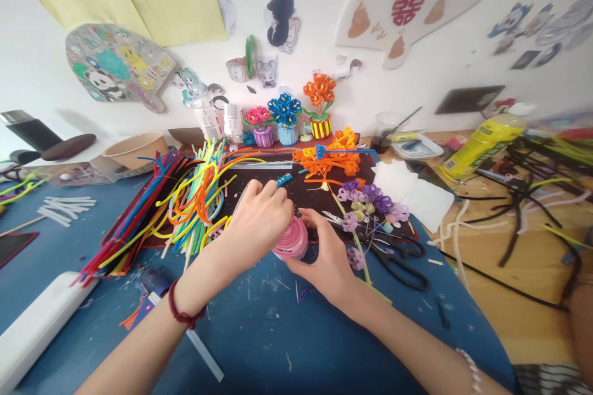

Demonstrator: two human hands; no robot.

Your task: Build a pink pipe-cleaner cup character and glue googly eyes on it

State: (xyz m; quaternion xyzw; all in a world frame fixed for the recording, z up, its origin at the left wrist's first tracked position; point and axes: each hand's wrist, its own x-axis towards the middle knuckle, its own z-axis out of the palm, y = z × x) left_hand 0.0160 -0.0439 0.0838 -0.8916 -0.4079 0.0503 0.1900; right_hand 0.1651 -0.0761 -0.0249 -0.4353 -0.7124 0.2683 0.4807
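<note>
Pink pipe-cleaner coil [291, 238], flat round spiral, sits between both hands, just above blue cutting mat [287, 345]. R hand [324, 262]: fingers & thumb clamped on coil's side. L hand [257, 222]: fingers curled together round slim pale stick w/ blue tip [283, 180], heel of hand just beside coil. Black-handled steel scissors [398, 256] lie near R hand, partly under purple pipe-cleaner flowers [365, 207]. Multicolour bundle of pipe cleaners [194, 197] lies left of L hand. Blue glue gun [151, 287] on mat, near L wrist.
</note>
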